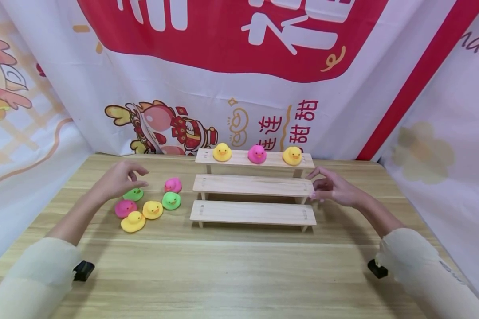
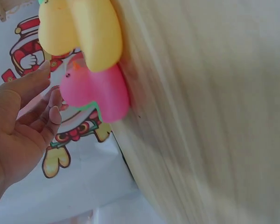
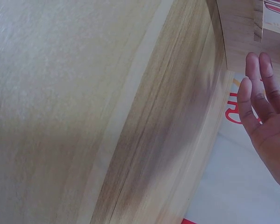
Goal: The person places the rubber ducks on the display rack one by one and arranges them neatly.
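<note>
My left hand [image 1: 121, 179] hovers over a green toy duck [image 1: 133, 194], its fingers loosely bent with nothing between them. In the left wrist view, that hand [image 2: 25, 123] appears beside a pink duck [image 2: 105, 93] and a yellow duck [image 2: 100, 32], apart from both as far as I can tell. My right hand [image 1: 333, 188] is at the right end of the wooden three-tier stand's middle shelf [image 1: 251, 184]. Its fingers [image 3: 253, 88] extend toward the stand; whether they touch it, I cannot tell. Two yellow ducks [image 1: 222, 152] flank a pink duck [image 1: 257, 154] on the top shelf.
More ducks lie left of the stand: a pink one [image 1: 173, 185], a green one [image 1: 171, 200], another pink [image 1: 125, 208] and two yellow [image 1: 152, 210]. The bottom shelf [image 1: 251, 212] stands low at the front. A printed cloth [image 1: 239, 84] hangs behind the wooden table [image 1: 223, 274].
</note>
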A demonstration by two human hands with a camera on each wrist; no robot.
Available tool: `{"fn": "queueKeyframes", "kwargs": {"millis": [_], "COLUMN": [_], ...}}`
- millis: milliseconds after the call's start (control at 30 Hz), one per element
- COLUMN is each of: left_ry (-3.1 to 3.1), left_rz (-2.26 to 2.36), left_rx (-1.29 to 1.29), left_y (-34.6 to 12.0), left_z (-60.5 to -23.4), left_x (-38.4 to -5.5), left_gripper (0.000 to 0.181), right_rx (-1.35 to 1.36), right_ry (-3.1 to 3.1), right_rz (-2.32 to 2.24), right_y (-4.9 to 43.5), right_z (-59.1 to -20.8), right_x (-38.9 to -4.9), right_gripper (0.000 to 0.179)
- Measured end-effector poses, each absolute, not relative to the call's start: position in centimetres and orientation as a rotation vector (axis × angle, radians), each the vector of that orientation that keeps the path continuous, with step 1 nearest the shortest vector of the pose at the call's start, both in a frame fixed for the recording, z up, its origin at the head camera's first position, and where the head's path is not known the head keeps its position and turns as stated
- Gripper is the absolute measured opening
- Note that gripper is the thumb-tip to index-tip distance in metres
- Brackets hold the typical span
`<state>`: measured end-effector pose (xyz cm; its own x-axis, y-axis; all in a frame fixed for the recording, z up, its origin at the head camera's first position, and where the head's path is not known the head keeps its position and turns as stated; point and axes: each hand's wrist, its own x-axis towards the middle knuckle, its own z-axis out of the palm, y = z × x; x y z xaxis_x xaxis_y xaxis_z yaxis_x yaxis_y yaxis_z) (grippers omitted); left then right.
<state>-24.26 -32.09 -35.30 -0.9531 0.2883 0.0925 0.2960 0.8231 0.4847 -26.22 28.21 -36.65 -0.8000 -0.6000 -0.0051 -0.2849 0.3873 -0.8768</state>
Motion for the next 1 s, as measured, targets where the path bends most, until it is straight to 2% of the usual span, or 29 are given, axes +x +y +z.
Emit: {"fn": "queueKeyframes", "kwargs": {"millis": [533,833,1000], "left_ry": [-3.053,-3.100,-3.109], "left_rz": [-0.761,-0.721,-0.755], "left_rx": [-0.415,-0.397,-0.404], "left_y": [-34.7,-34.7,-34.5], "left_z": [-36.2,-36.7,-36.8], "left_x": [-23.5,-23.9,-23.9], "left_gripper": [0.043,0.031,0.031], "right_rx": [-0.767,-0.756,-0.761], "right_ry": [2.336,2.333,2.328], "right_rz": [-1.361,-1.366,-1.370], "right_y": [28.2,28.3,28.3], "right_z": [-36.7,-36.7,-36.6], "right_x": [-26.5,-26.4,-26.4], "right_gripper": [0.040,0.040,0.040]}}
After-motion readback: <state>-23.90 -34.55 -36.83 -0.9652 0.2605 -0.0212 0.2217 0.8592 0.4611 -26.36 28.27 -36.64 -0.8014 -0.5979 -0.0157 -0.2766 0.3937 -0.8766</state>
